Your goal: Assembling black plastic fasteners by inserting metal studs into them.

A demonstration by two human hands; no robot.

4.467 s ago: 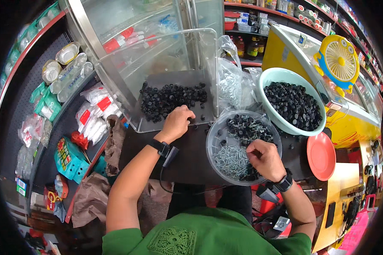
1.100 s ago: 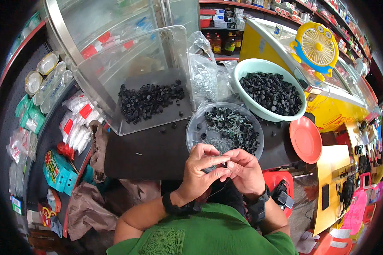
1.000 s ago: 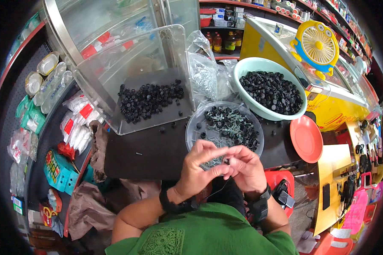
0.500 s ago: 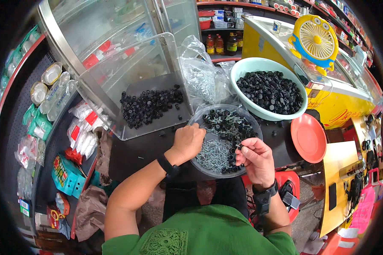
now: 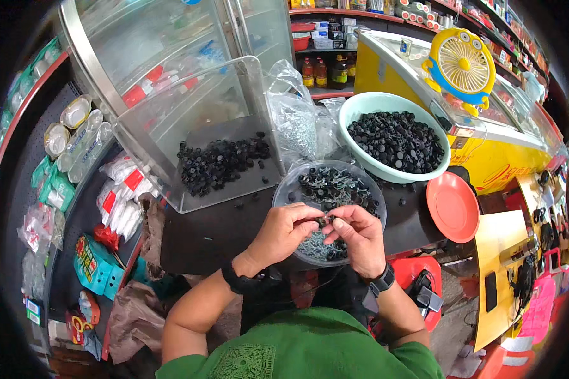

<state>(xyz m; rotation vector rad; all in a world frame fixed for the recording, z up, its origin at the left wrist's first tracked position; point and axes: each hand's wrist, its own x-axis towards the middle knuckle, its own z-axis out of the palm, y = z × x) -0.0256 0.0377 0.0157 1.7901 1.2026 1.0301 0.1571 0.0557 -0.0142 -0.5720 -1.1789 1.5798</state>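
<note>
Fingers (image 5: 305, 213) of our left hand (image 5: 278, 234) are pinched, thumb to forefinger, on a small black plastic-looking piece (image 5: 321, 222), and our right hand (image 5: 364, 244) meets them there, its thumb and forefinger closed on it too. Whether this is one piece or two, or has metal in it, is too small to tell. We would do well to grip it lightly by its outer edge, letting one hand steady while the other aligns; squeezing hard could shoot it away.

Just below is the round clear plastic tub (image 5: 289, 191), near the desk's front edge. Thin silvery metal screws (image 5: 325, 249) lie heaped in its near part, with round black plastic caps (image 5: 338, 199) behind them. Working low above it seems wise, since anything dropped should land inside.

Farther out, a clear plastic box (image 5: 251, 182) with loose black caps stands toward the desk's (image 5: 186, 246) back left corner, and a stray screw (image 5: 208, 238) lies toward the front left corner; we could easily overlook it. Beyond the tub, toward the back right corner, a pale aqua plastic bowl (image 5: 376, 103) holds more caps. A red plate (image 5: 452, 207) sits by the right edge.
</note>
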